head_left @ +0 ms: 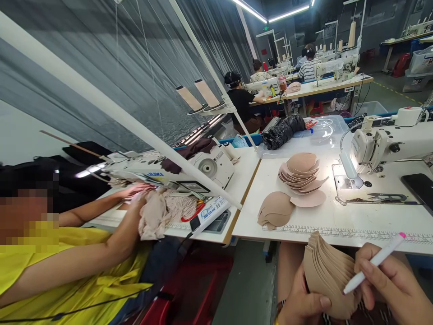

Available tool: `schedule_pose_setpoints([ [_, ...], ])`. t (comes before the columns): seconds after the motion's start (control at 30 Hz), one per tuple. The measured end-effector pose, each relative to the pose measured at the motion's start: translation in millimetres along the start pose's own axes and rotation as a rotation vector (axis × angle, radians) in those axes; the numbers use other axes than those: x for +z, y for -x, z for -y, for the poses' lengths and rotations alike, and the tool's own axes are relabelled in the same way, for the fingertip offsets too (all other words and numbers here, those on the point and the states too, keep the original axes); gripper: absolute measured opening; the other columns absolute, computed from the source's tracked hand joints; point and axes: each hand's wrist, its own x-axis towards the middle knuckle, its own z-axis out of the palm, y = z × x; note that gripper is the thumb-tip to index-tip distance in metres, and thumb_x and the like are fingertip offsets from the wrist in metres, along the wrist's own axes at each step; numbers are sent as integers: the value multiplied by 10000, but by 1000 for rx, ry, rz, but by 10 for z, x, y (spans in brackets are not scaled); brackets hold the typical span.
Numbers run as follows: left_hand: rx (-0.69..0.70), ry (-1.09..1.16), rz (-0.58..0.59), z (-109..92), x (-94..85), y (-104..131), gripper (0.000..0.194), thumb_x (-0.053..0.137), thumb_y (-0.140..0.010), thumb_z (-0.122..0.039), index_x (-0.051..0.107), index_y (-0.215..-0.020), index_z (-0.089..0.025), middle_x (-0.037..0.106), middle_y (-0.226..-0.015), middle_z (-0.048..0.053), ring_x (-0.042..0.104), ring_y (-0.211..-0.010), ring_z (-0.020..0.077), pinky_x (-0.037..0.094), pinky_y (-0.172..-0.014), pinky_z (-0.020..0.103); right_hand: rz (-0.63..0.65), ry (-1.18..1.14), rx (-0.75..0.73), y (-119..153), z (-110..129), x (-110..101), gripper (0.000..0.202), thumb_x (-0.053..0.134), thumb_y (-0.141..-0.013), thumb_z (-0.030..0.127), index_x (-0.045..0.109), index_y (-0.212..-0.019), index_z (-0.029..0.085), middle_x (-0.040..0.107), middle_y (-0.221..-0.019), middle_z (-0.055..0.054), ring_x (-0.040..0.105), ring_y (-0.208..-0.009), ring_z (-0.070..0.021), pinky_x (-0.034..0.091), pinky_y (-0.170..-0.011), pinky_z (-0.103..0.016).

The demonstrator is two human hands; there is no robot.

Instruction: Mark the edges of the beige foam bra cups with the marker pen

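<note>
Left hand (302, 301): clasped round a fanned stack (326, 275) of beige pieces, over the lap at the table's (324, 221) near edge. Right hand (384, 275): gripping a white pen (374, 262), pink at its upper end, tip at the stack; contact unclear. Beyond the ruler strip (304, 229): small pile (275, 210), larger pile (299, 171) behind. To their right: snips (387, 197), phone (419, 189), sewing machine (389, 144). Farther: black bundle (283, 131).

Ceiling tubes (289, 14) and a machine lamp (347, 165) glow; picture edges stretch.
</note>
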Motion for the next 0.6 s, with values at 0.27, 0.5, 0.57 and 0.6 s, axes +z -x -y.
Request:
schedule_pose_setpoints([
  [0.27, 2, 19, -49, 32, -50, 64, 714, 940, -635, -324, 672, -1261, -109, 740, -1201, 199, 681, -1216, 436, 553, -1023, 511, -82, 120, -94, 40, -19, 1, 559, 570, -1032, 720, 653, -708, 272, 599, -606, 2, 549, -637, -205, 449, -646, -321],
  [0.5, -16, 39, -19, 9, -9, 35, 797, 941, -655, -314, 620, -1357, -114, 748, -1165, 200, 734, -1110, 422, 586, -955, 489, 7, 129, -64, 52, -3, 59, 579, 560, -1018, 757, 653, -723, 267, 626, -609, 0, 571, -651, -205, 456, -665, -316],
  [0.57, -24, 36, -15, -15, 15, 39, 761, 936, -676, -301, 625, -1346, -119, 757, -1145, 188, 742, -1099, 409, 586, -954, 479, 8, 125, -42, 42, -1, 62, 596, 559, -1003, 785, 645, -727, 264, 627, -607, 2, 576, -652, -205, 457, -669, -317],
  [0.6, -21, 38, -12, -24, 25, 41, 749, 935, -681, -301, 628, -1340, -121, 759, -1142, 185, 743, -1101, 405, 583, -962, 478, 8, 122, -34, 38, -1, 62, 603, 559, -999, 793, 639, -723, 263, 626, -604, 4, 574, -647, -203, 455, -667, -316],
])
